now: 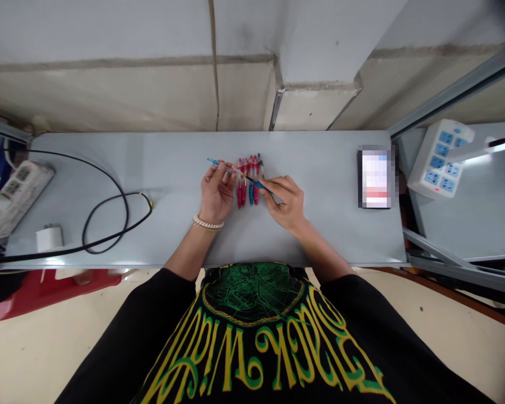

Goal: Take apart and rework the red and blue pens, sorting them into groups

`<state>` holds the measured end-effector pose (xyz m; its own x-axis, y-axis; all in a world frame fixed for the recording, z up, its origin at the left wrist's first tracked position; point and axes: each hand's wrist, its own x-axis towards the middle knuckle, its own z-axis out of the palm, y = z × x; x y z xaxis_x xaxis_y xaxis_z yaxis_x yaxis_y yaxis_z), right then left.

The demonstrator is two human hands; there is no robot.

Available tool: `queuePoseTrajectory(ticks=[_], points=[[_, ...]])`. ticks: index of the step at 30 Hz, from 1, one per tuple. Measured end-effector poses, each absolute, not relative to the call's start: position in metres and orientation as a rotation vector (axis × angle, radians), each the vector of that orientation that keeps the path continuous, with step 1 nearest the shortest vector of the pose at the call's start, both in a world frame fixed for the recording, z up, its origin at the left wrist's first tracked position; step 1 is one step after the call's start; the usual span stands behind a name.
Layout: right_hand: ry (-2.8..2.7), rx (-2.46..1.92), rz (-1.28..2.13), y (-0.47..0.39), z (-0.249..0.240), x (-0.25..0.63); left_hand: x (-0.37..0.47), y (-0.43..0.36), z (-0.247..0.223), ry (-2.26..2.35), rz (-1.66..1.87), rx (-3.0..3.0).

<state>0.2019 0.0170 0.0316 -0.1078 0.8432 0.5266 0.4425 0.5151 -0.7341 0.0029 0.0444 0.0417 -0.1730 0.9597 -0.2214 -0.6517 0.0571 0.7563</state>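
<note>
My left hand (217, 192), with a white braided bracelet at the wrist, pinches a clear pen barrel with a light blue tip (212, 161). My right hand (284, 202) grips the dark blue part of a pen (257, 184), whose thin refill points toward the left hand. The two pieces lie nearly in line, and whether they are joined is too small to tell. Under and between the hands, several red, blue and black pens (242, 193) lie side by side on the grey table (177, 168).
A lit phone (375, 178) lies on the right of the table. On the left are a black cable (126, 210), a white charger (49, 238) and a power strip (19, 193). Another power strip (441, 158) stands beyond the right frame. A wall borders the far edge.
</note>
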Motion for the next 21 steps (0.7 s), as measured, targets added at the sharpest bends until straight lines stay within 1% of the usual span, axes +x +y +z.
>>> queuePoseTrajectory(ticks=[4, 7, 11, 17, 21], points=[[-1.749, -1.067, 0.517, 0.017, 0.030, 0.201, 0.006, 0.044, 0.046, 0.907, 1.525, 0.426], [-1.735, -1.046, 0.475, 0.017, 0.030, 0.200, 0.009, 0.043, 0.049, 0.924, 1.534, 0.467], [-1.689, -1.109, 0.468, 0.014, 0.032, 0.198, 0.014, 0.040, 0.049, 0.957, 1.577, 0.560], [-1.569, -1.043, 0.544, 0.007, 0.031, 0.193, 0.024, 0.032, 0.049, 0.974, 1.430, 0.633], [-1.514, -1.071, 0.583, 0.007, 0.031, 0.191, 0.027, 0.028, 0.048, 0.957, 1.404, 0.665]])
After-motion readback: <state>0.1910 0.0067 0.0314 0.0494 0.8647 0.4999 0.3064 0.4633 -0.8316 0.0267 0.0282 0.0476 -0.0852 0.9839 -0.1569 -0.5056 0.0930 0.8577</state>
